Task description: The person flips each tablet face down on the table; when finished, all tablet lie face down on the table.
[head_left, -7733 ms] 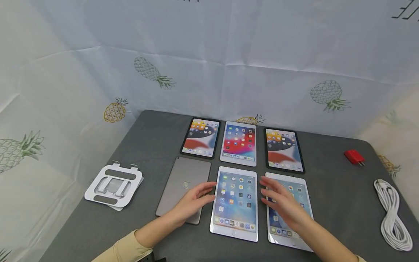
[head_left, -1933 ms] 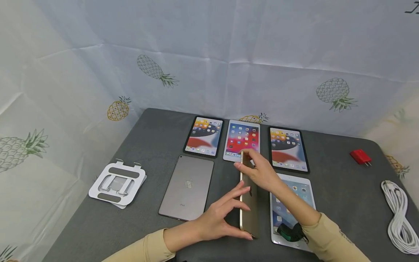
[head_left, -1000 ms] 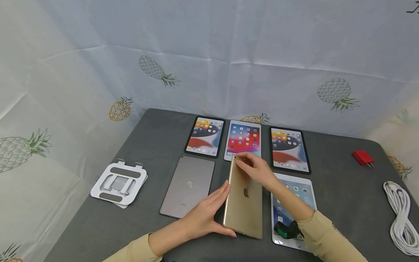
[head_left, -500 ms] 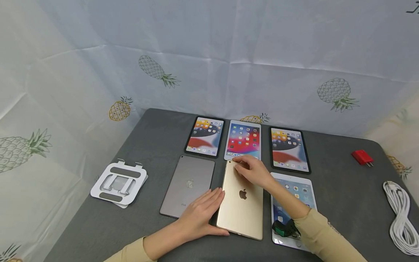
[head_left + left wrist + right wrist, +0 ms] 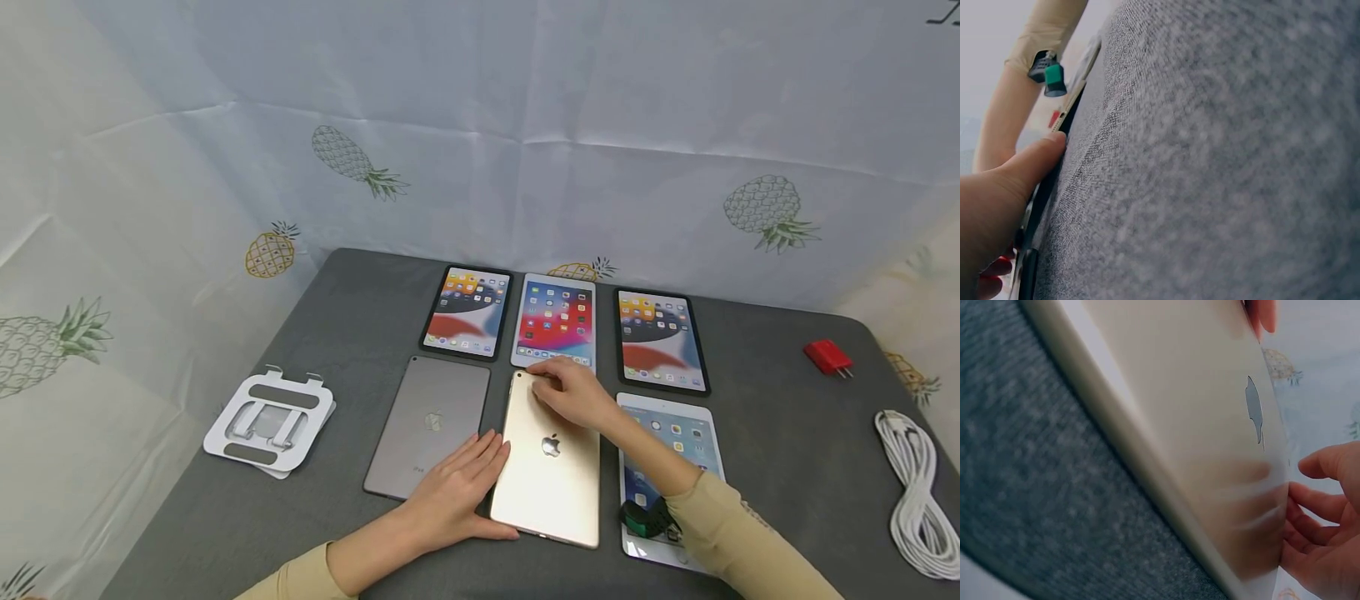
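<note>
A gold tablet (image 5: 547, 483) lies face down or nearly so on the grey table, its Apple logo facing up. My left hand (image 5: 453, 492) lies along its left long edge with fairly straight fingers, the thumb at the near edge. In the left wrist view that thumb (image 5: 1035, 161) touches the tablet's port edge. At the far edge my right hand (image 5: 576, 390) holds the tablet with bent fingers. The right wrist view shows the fingers (image 5: 1315, 503) at the edge and the thumb (image 5: 1319, 464) off the surface. How far they reach underneath is hidden.
A grey tablet (image 5: 423, 425) lies face down to the left, a white one (image 5: 671, 417) face up under my right forearm. Three lit tablets (image 5: 555, 317) form the back row. A white folding stand (image 5: 270, 421), red charger (image 5: 828, 357) and coiled white cable (image 5: 913, 500) flank them.
The middle tablet, first face up, was tipped on its edge with its back to the right. It has since come down leftward onto its face, both hands moving down with it.
</note>
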Tool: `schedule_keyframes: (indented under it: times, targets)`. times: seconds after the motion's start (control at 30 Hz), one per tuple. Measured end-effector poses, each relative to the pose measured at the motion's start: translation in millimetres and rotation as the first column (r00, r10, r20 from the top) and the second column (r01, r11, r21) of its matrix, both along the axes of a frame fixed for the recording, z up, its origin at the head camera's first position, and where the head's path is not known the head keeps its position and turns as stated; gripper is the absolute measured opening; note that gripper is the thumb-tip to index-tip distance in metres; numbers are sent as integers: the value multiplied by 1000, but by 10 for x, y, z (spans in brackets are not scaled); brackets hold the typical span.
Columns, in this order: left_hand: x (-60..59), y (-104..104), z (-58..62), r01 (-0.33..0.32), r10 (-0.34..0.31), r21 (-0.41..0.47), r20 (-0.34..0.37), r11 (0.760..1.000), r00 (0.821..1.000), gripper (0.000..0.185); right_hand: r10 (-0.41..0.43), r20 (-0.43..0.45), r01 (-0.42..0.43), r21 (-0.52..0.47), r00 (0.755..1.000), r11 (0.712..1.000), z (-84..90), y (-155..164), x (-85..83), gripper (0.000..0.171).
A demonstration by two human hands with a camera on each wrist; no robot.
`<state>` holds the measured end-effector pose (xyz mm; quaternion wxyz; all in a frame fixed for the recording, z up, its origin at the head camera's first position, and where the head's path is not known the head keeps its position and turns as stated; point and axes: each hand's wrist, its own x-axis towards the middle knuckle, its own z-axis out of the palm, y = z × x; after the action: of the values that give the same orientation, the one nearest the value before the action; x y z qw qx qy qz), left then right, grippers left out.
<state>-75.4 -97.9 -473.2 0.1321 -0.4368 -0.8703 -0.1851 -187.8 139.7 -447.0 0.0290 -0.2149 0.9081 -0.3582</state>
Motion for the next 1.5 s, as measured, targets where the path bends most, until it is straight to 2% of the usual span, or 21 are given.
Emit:
schedule_keyframes:
  times: [0.43,0.63,1.0,1.17,1.5]
  targets:
    - [3,12,-34,-9,8,-27,-35,1000,999,96,10,8,-11,15,1000,1000,-43,-15,10,31]
    - [-5,-2,-46,-21,20,-34,-26,999,999,98,28,-3,-28,12,1000,1000,-52,-15,7,31]
    - [-14,-16,-26,-16,21,-86,65,996,998,104,73,-38,-72,27,997,997,-60,-22,34,34]
    - [-20,-8,-32,-17,23,-119,51,993,998,103,82,-66,-80,33,994,996,-74,-25,36,33]
    - [-33,-9,-41,-20,21,-123,12,992,1000,103,88,-72,-88,2,993,996,-116,5,26,33]
